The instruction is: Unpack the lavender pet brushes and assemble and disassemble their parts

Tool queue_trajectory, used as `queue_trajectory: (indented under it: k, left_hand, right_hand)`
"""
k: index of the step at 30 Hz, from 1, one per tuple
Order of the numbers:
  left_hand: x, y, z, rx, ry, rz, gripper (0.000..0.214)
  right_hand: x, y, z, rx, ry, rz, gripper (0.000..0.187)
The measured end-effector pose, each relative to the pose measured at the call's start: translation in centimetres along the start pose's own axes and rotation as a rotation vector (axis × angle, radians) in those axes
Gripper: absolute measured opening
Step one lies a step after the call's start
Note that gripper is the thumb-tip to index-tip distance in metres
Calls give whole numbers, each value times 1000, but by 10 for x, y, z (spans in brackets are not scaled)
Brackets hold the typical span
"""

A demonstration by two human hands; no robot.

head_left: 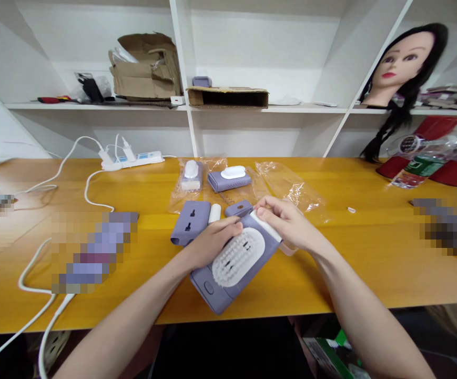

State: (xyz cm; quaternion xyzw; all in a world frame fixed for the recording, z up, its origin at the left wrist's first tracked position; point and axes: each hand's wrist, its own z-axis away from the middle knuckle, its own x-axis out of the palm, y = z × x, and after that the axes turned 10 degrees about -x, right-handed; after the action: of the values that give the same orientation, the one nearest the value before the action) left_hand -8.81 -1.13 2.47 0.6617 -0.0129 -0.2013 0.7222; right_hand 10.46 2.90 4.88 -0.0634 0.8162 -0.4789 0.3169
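Observation:
A purple rectangular case (pixel 228 295) is held tilted above the front of the table, between my two hands. On its upper face lies a white oval brush (pixel 239 257) with short bristles, and dark slots show through it. My left hand (pixel 214 241) grips the case's left side, thumb resting near the oval brush. At the far end, my right hand (pixel 285 218) is closed on the case's white end strip (pixel 265 225). Just behind my left hand sit a purple slotted piece (pixel 192 221) and a small white cylinder (pixel 214 213). Another purple piece (pixel 238 207) lies beyond my fingers.
Two more purple cases with white oval tops (pixel 229 179) (pixel 191 173) lie on clear plastic bags (pixel 291 184). A power strip (pixel 133 159) with white cables stands at back left. Bottles (pixel 421 163) stand right, below a mannequin head (pixel 404 63). Blurred-out items lie at both sides.

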Motion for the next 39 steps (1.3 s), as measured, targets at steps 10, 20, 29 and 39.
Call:
queue_trajectory:
  k: [10,20,29,39]
  left_hand:
    - [8,-2,8,-129,-96,207,39]
    - [13,4,7,-146,-46,189,42]
    - [6,1,15,-40,-15,28,36]
    - [-2,-1,-8,-116,-101,150,41]
  right_hand:
    - [17,3,7,3,-123,-101,29]
    - [10,-1,6,23,-89,-323,34]
    - [9,-3,6,-31,-200,-82,29]
    - [9,-3,-10,49,-163,106,32]
